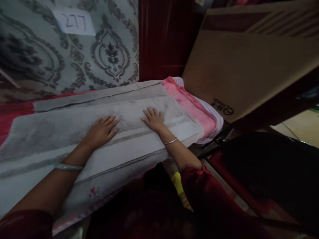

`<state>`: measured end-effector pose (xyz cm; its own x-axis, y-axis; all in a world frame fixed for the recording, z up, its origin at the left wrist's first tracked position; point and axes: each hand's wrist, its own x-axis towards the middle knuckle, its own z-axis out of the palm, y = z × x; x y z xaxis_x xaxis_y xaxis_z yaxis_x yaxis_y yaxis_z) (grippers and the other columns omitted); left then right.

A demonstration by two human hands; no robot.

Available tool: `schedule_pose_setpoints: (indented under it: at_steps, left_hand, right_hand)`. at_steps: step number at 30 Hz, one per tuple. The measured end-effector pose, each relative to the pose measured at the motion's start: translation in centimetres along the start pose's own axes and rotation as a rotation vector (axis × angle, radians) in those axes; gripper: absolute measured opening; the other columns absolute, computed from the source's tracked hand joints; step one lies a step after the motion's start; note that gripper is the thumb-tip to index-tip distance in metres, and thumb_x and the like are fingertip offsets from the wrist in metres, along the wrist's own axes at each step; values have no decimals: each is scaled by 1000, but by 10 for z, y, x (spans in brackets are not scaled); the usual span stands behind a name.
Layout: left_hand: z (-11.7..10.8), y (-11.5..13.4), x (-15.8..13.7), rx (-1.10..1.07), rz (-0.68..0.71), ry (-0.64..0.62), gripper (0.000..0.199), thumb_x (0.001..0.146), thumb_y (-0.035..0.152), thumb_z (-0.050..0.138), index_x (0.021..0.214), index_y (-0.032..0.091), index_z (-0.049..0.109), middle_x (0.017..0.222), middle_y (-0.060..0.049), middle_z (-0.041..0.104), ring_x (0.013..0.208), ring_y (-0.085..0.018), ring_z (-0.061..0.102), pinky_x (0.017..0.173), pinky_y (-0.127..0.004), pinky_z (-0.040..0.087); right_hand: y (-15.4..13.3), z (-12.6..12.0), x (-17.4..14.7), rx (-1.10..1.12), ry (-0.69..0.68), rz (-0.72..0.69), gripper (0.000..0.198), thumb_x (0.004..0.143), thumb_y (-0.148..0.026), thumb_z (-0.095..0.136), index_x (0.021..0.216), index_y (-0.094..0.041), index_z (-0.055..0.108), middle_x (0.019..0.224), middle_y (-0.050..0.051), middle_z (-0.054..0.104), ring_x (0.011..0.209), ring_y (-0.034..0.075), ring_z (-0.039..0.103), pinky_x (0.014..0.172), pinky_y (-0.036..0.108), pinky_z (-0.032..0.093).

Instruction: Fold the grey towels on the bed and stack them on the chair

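A long whitish-grey sheet of thin material [139, 146], crossed by darker grey bands, lies over the surface in front of me. My left hand [101, 131] rests on it palm down, fingers stretched out, with a pale bangle on that wrist. To its right my right hand [154, 119] also lies flat on the sheet, fingers spread; a thin silver bangle is on that wrist. Neither hand grips anything. Under the sheet, a pink cloth [191, 111] with a striped edge shows at the right end. Whether the sheet is paper or fabric I cannot tell.
Patterned wallpaper [112, 53] with a paper marked 277 [74, 21] stands behind. A dark red panel [163, 39] and a large cardboard box [249, 63] are at the back right. A black round seat [266, 169] is at the lower right. Something yellow [177, 183] shows below the edge.
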<state>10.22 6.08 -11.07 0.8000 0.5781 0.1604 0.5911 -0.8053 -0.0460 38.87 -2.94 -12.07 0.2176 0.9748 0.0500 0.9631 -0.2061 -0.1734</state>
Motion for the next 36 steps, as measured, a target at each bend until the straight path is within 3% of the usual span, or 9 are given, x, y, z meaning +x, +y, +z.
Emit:
schedule_pose_setpoints:
  at_steps: [7,11,14,17,19,24,28,32,36]
  left_hand:
    - [-1,-3,4,-13,1,35,61,93,44,34,147,21,53,156,-12,47,148,-34,38,118,-55,32]
    - [0,-4,5,-32,-6,54,61,92,46,35,144,22,55,155,-10,50,147,-34,40,118,-53,33]
    - [2,-5,5,-27,-10,55,64,91,46,33,144,19,55,155,-13,49,147,-34,39,119,-53,32]
    - [3,-6,5,-25,-9,57,64,93,48,31,145,20,55,155,-12,49,147,-35,39,119,-54,32]
    - [3,-6,4,-14,-9,57,65,93,49,30,145,18,55,155,-13,48,146,-35,40,119,-54,32]
    - [3,-7,4,30,-14,63,63,92,47,32,144,21,56,155,-10,49,146,-32,42,118,-49,34]
    - [3,-6,5,71,-17,44,66,95,48,26,145,15,54,156,-11,48,147,-29,40,119,-46,32]
    - [4,-4,7,97,-16,56,67,98,47,21,145,13,53,156,-10,48,148,-28,38,121,-44,29]
    - [4,-4,8,97,-7,55,70,97,50,18,145,12,54,155,-10,49,147,-28,39,120,-43,30]
  right_hand:
    - [58,-10,-41,12,13,279,65,105,-59,27,162,-28,27,169,6,15,155,30,13,121,59,15]
    - [95,-18,-67,-25,86,304,58,106,-49,33,157,-23,37,166,8,28,152,29,22,121,55,20]
    - [119,-26,-72,-22,156,401,52,103,-42,42,149,-19,48,157,12,44,143,30,38,115,48,33]
    - [137,-35,-66,-9,177,477,43,99,-33,47,135,-14,61,137,18,61,126,31,54,103,42,44]
    - [144,-39,-57,0,197,491,39,98,-29,48,128,-13,66,127,19,66,122,31,56,100,40,45]
    - [155,-37,-31,100,272,460,39,93,-23,51,126,-13,69,123,20,67,120,31,57,101,38,44]
    - [172,-34,-8,240,363,441,49,88,-13,46,134,-10,64,125,17,67,116,26,60,102,33,43]
    - [196,-28,7,378,440,406,52,88,-15,41,136,-8,60,113,13,70,97,20,64,89,29,48]
    - [207,-15,10,458,465,385,47,83,-17,45,125,-8,65,95,9,70,83,19,61,80,29,49]
